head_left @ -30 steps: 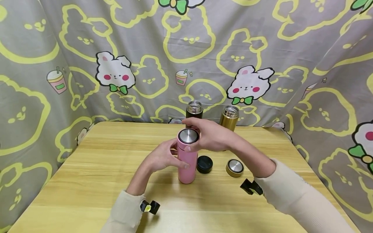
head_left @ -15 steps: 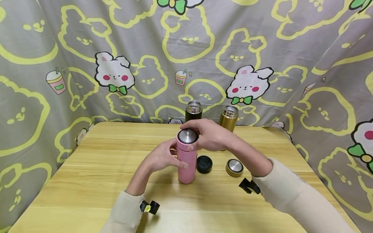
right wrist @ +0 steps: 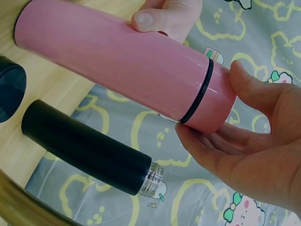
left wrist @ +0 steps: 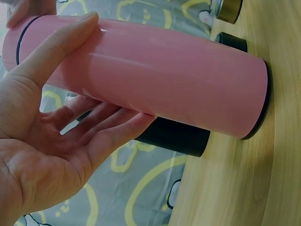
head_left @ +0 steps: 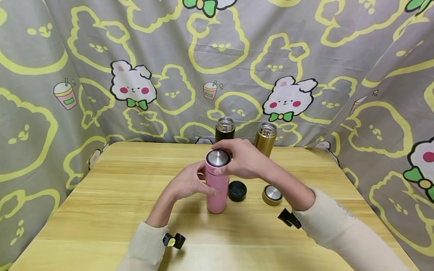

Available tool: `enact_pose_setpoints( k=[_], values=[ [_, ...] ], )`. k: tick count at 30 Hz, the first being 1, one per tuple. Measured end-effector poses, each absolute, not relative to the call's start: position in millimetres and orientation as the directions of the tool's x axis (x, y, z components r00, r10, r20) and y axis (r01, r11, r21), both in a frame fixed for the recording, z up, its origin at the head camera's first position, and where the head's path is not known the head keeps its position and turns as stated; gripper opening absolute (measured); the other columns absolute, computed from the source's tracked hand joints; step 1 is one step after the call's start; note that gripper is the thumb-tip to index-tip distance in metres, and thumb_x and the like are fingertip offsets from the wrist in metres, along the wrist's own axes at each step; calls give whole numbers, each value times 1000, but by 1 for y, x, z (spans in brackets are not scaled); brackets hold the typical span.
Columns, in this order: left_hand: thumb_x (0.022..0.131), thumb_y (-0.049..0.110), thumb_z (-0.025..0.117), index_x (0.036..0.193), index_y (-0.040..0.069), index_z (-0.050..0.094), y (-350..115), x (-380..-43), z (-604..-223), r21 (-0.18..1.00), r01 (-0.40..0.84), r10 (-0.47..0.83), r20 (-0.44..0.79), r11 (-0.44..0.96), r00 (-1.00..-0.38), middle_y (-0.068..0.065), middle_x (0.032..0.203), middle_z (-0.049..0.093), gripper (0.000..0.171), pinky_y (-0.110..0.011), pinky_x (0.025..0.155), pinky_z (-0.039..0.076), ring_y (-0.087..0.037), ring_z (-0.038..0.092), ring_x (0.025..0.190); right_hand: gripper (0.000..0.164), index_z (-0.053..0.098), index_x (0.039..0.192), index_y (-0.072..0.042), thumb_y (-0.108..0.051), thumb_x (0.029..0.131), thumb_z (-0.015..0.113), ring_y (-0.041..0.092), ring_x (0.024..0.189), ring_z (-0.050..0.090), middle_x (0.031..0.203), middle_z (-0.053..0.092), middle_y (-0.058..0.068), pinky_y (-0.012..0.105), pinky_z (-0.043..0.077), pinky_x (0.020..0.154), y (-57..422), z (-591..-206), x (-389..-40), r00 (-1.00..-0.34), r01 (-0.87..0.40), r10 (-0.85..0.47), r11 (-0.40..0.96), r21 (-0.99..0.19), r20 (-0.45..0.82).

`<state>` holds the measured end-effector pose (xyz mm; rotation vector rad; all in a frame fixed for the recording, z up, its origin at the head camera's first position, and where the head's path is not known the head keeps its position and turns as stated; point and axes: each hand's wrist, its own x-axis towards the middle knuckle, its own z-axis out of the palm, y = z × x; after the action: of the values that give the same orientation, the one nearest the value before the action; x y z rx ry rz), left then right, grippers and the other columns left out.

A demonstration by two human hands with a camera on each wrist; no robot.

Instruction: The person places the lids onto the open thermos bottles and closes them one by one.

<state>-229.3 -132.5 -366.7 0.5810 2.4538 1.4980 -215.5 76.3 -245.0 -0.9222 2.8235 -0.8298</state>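
No text, label, brand, number or sign can be read.

Bottles counted: three — pink bottle (head_left: 217,192), black bottle (head_left: 225,133), gold bottle (head_left: 265,143). Lids counted: three — pink lid (head_left: 218,158), black lid (head_left: 237,191), gold lid (head_left: 272,195). Hands counted: two, left hand (head_left: 187,183), right hand (head_left: 245,160). Black wrist devices (head_left: 174,241): two. Table (head_left: 101,210): one.

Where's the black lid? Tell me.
In the head view, the black lid lies on the table right of the pink bottle, between it and the gold lid.
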Motion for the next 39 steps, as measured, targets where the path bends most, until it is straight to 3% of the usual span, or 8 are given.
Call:
enact_pose_setpoints(
  k=[11, 17, 28, 35, 39],
  values=[
    [67, 31, 94, 126, 24, 62, -132, -230, -367, 880, 231, 433, 33, 415, -901, 1, 115, 67, 67, -37, 89, 55, -20, 64, 107, 58, 67, 116, -12, -40, 71, 90, 16, 91, 66, 101, 72, 0, 32, 54, 80, 74, -252, -217, -863, -492, -476, 713, -500, 171],
    [68, 30, 94, 125, 23, 62, -132, -232, -367, 889, 213, 432, 20, 404, -902, 2, 124, 65, 65, -38, 93, 55, -21, 63, 115, 59, 61, 103, -13, -51, 68, 90, 18, 84, 61, 93, 66, -1, 31, 50, 71, 70, -257, -215, -892, -449, -409, 744, -495, 194],
    [69, 31, 94, 132, 27, 59, -133, -231, -367, 896, 205, 443, 11, 394, -897, 4, 131, 63, 72, -40, 95, 55, -23, 62, 120, 61, 52, 92, -13, -53, 67, 90, 20, 78, 55, 88, 58, 3, 31, 47, 65, 67, -263, -216, -900, -433, -391, 752, -498, 193],
    [69, 30, 94, 128, 25, 61, -133, -231, -367, 901, 198, 446, 6, 385, -895, 3, 130, 63, 68, -40, 95, 55, -23, 62, 120, 63, 55, 100, -12, -54, 69, 89, 20, 84, 57, 93, 59, 4, 30, 50, 68, 68, -259, -215, -891, -448, -424, 755, -478, 166],
    [70, 29, 94, 131, 25, 59, -134, -231, -367, 908, 204, 459, 14, 366, -888, 2, 130, 64, 71, -39, 95, 55, -23, 62, 120, 78, 54, 128, -9, -56, 75, 86, 23, 101, 58, 110, 60, 9, 37, 53, 81, 71, -252, -214, -873, -467, -477, 762, -449, 98]
  ],
)
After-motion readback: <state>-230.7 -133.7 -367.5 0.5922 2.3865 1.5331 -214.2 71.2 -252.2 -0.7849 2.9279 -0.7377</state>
